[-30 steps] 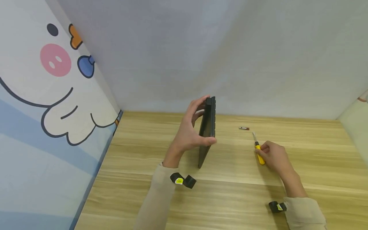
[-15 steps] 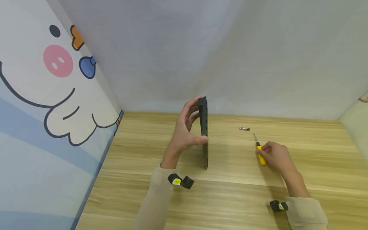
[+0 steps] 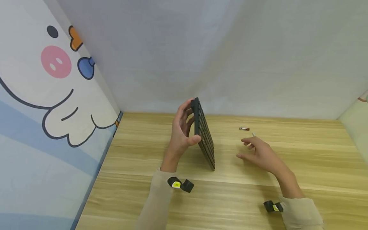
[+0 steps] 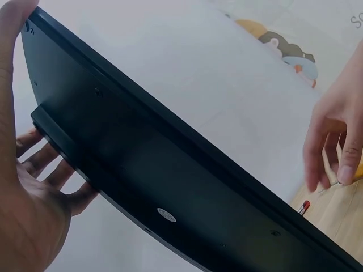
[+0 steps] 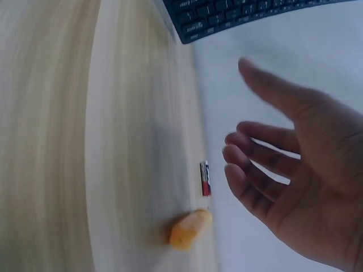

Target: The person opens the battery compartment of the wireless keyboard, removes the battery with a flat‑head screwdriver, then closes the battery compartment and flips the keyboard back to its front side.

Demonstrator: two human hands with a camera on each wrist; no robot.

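My left hand [image 3: 181, 135] grips one end of a black keyboard [image 3: 205, 137], thumb along the near edge and fingers behind the far edge. The keyboard stands tilted on its side, its keys turned to the right. Its smooth underside, with screws and an oval sticker, fills the left wrist view. My right hand [image 3: 260, 154] hovers with fingers apart and holds nothing. Beneath it lies a screwdriver [image 5: 190, 229] with a yellow handle; in the head view the hand hides all but its metal shaft [image 3: 254, 134]. A small battery [image 3: 244, 128] lies just beyond.
The wooden table [image 3: 129, 153] runs back to a pale wall [image 3: 215, 57]. On the left stands a panel with a cartoon print [image 3: 56, 62]. Each wrist wears a black camera mount, such as the left one [image 3: 181, 184].
The right hand has let go of the screwdriver, lifted and moved left, its fingers spreading. The left hand has shifted slightly left and turned the keyboard so that its keys show.
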